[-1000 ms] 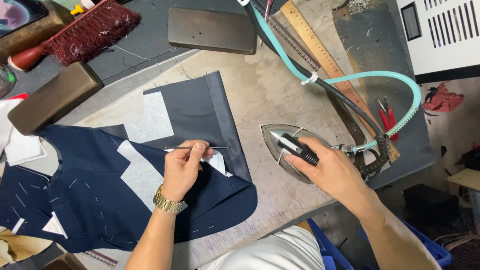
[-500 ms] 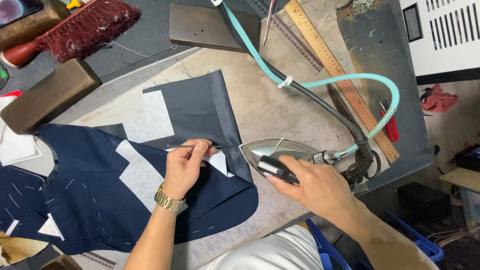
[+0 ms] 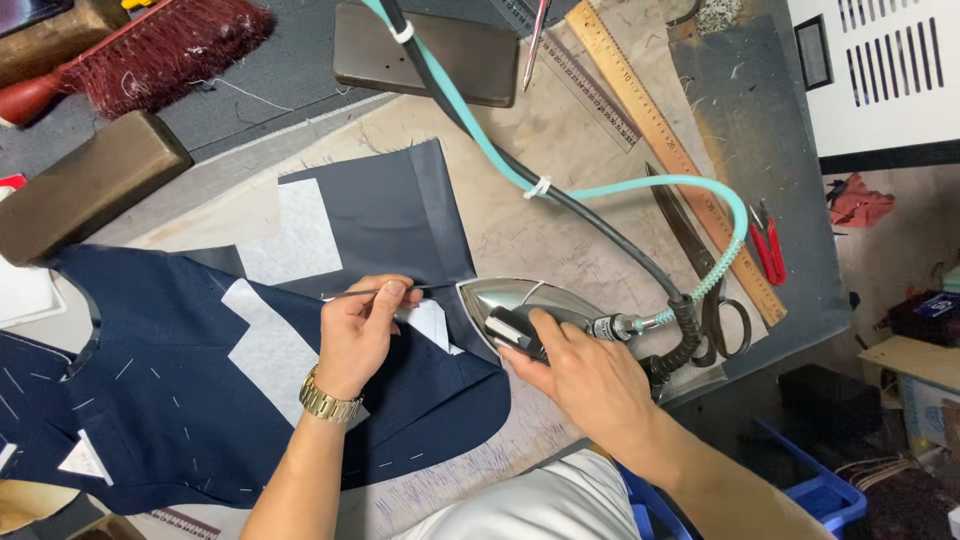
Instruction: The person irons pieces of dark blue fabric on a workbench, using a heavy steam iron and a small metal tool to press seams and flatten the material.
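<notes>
Head view: a worn, stained desk (image 3: 560, 220) is covered by navy fabric (image 3: 200, 400), with ruler (image 3: 660, 140), scissors (image 3: 700, 260) and brush (image 3: 150, 45) near. Left hand (image 3: 360, 335) fingers are pinched shut on a thin metal pick (image 3: 375, 293) over the fabric. Right hand (image 3: 580, 375) fingers are wrapped around the handle of the steam iron (image 3: 515, 305), whose tip is on the fabric edge.

Steel iron (image 3: 520, 305) on navy cloth (image 3: 240, 400)

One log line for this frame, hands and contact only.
left hand: pins metal pick on navy cloth | right hand: grips iron, tip on cloth edge
</notes>
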